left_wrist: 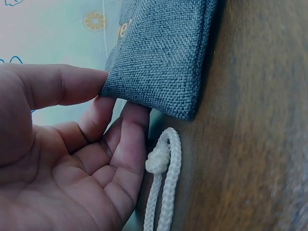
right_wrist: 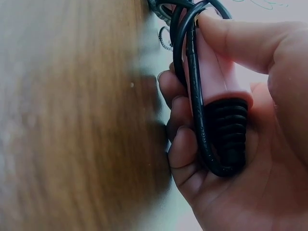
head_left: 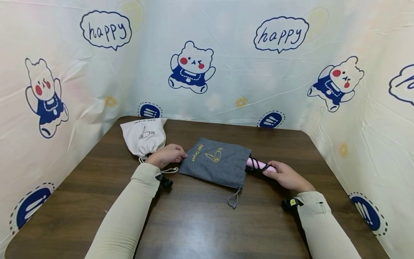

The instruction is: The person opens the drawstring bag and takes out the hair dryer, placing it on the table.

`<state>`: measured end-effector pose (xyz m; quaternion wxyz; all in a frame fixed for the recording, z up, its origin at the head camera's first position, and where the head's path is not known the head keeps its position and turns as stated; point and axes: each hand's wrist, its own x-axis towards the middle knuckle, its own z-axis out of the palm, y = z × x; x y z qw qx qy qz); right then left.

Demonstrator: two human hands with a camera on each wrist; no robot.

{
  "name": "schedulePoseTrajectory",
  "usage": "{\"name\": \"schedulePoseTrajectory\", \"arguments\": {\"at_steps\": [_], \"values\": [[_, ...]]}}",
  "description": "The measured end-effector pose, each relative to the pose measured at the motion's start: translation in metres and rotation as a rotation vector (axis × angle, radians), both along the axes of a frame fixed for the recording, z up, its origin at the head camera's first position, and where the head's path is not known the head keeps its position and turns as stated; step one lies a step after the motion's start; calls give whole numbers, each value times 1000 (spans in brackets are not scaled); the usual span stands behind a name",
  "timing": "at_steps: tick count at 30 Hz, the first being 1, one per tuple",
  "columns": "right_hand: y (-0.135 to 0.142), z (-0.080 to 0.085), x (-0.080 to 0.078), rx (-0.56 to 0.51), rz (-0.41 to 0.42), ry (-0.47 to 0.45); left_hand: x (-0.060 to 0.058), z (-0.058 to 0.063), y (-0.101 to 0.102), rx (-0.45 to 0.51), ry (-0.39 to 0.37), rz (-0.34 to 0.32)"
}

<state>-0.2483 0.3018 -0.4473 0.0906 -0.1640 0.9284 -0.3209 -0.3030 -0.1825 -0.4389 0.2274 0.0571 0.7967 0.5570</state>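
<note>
A dark grey drawstring bag [head_left: 223,171], printed "Hair Dryer" in yellow, lies on the table in the head view. My left hand [head_left: 169,155] pinches its closed left corner between thumb and fingers, as the left wrist view shows at the cloth edge [left_wrist: 159,72]. From the bag's right opening sticks a pink handle [head_left: 261,165] wound with black cord; the rest of it is hidden inside. My right hand [head_left: 288,175] grips this handle near its end. In the right wrist view the ribbed black cord sleeve [right_wrist: 226,130] lies against the palm.
A white drawstring bag [head_left: 145,138] with a black hair dryer print lies behind my left hand, its white cord [left_wrist: 168,178] trailing under that hand. The grey bag's drawstring loop [head_left: 233,198] hangs toward me. Printed curtains [head_left: 226,72] stand around the brown table [head_left: 200,223].
</note>
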Motion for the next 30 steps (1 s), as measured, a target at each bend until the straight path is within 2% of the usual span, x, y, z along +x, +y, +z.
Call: {"name": "schedulePoseTrajectory", "arguments": {"at_steps": [18, 25, 30], "values": [[1, 3, 2, 12, 20, -8, -1, 0, 1, -4, -19, 5], [2, 1, 1, 14, 27, -9, -3, -1, 1, -56, 13, -33], [3, 0, 0, 10, 32, -2, 0, 3, 2, -114, 40, -30]]}}
